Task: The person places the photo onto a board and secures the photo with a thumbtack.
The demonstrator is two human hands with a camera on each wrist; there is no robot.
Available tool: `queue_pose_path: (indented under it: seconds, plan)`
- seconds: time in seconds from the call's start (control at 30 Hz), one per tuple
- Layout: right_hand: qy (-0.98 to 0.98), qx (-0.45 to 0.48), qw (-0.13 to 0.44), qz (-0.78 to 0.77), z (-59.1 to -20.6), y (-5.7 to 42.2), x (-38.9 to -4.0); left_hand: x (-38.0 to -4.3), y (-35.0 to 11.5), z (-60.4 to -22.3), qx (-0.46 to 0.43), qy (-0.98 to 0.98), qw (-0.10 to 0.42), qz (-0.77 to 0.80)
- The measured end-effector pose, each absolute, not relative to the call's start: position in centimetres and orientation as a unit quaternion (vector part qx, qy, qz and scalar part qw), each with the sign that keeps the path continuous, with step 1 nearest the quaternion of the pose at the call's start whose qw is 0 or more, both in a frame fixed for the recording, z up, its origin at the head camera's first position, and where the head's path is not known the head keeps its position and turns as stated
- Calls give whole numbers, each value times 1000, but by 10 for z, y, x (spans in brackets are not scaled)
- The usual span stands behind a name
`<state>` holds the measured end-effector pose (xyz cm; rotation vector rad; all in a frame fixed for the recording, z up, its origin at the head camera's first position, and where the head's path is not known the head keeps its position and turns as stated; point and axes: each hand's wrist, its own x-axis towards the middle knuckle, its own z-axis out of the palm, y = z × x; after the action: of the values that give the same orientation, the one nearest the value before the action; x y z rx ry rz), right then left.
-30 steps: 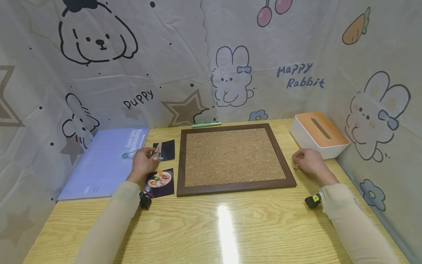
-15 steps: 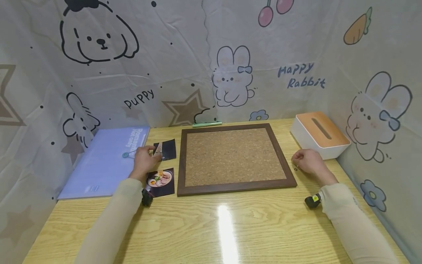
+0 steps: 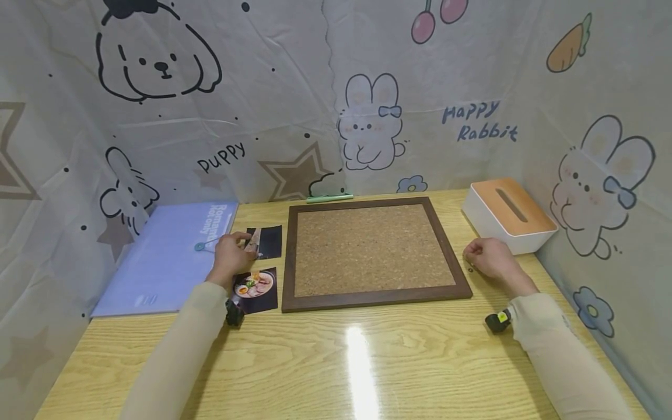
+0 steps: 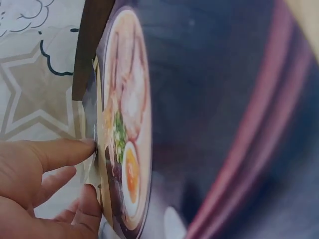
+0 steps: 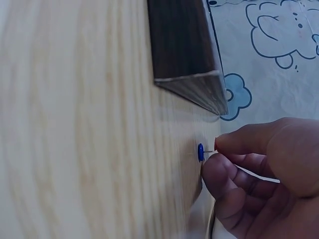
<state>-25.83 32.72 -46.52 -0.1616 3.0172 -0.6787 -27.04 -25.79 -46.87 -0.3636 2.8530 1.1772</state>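
My left hand (image 3: pixel 232 254) reaches over the left edge of a dark photo (image 3: pixel 270 241). Index finger and thumb touch that photo, extended and apart in the left wrist view. Just nearer lies a second photo (image 3: pixel 255 290) of a ramen bowl, large in the left wrist view. Beside the cork board (image 3: pixel 373 251), my right hand (image 3: pixel 490 256) keeps thumb and index finger close together at the pin of a blue thumbtack (image 5: pixel 201 152). A small orange bit (image 5: pixel 216 144) shows at the index fingertip; its kind is unclear. The other right fingers curl inward.
A blue document folder (image 3: pixel 163 262) lies at the left. Behind the board's brown frame is a green pen (image 3: pixel 329 198). A white tissue box (image 3: pixel 511 210) with a wooden lid stands behind my right hand. Patterned cloth walls enclose the wood-grain table (image 3: pixel 315 361).
The dark photo has shifted slightly right and turned a little under my left hand, which moved slightly right with it. My right hand stays nearly still beside the board.
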Motion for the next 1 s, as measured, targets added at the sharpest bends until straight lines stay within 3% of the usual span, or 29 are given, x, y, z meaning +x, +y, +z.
queue_pose_path:
  seconds: [0.3, 0.43, 0.67, 1.0]
  plan:
    - [971, -62, -20, -228, -464, 322, -257, -270, -264, -468, -131, 905, -7, 404]
    - [969, -69, -30, -235, -462, 319, -258, -270, -271, -467, -116, 896, 10, 428]
    - [963, -56, -9, -264, -456, 312, -256, -266, -279, -463, -93, 872, 37, 479]
    - [945, -44, 19, -324, -450, 302, -259, -259, -283, -458, -81, 858, 28, 507]
